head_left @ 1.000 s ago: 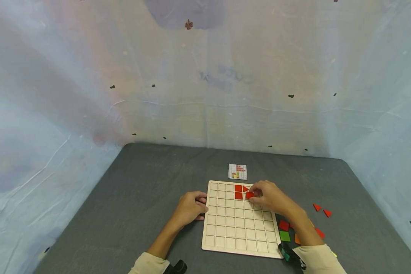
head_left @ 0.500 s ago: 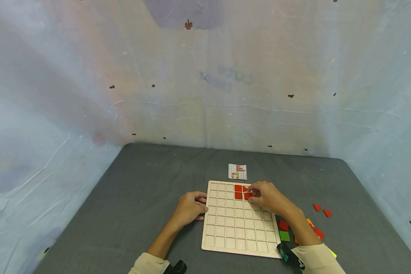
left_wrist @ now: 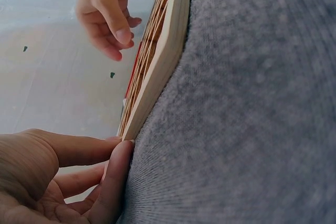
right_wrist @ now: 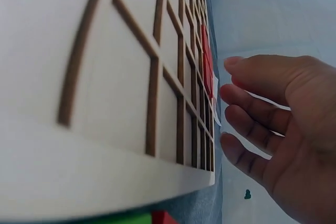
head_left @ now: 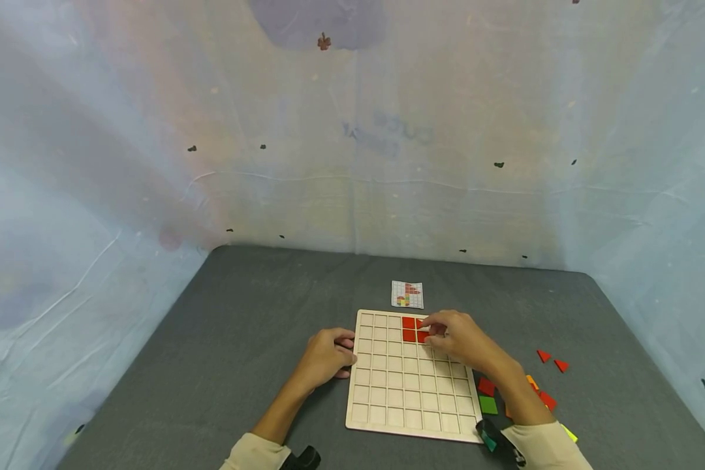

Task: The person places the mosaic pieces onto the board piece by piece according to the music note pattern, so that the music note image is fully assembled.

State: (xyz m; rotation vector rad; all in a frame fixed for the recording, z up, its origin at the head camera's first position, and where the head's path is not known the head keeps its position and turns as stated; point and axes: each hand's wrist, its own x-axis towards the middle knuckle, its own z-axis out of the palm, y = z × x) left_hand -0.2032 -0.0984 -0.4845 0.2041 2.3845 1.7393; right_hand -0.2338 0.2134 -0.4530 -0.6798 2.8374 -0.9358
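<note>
A pale wooden board (head_left: 393, 382) with a grid of square recesses lies on the dark grey table. My left hand (head_left: 323, 358) pinches the board's left edge between thumb and finger, seen closely in the left wrist view. Red square tiles (head_left: 408, 335) fill cells in the far rows, with a red triangle tile (head_left: 419, 324) beside them, partly covered by my right fingers. My right hand (head_left: 461, 336) hovers at these pieces, its fingertips right by the red square tile (head_left: 423, 337) under them. In the right wrist view its thumb and fingers are loosely bent and apart, holding nothing.
A small printed pattern card (head_left: 407, 294) lies beyond the board's far edge. To the right are two red triangles (head_left: 561, 365), a red square (head_left: 486, 386), a green square (head_left: 488, 405) and more coloured pieces, partly hidden by the right forearm.
The red square tile that my right hand held tilted has gone flat into its cell beside the other squares. The fingers have let it go; the left hand stays put.
</note>
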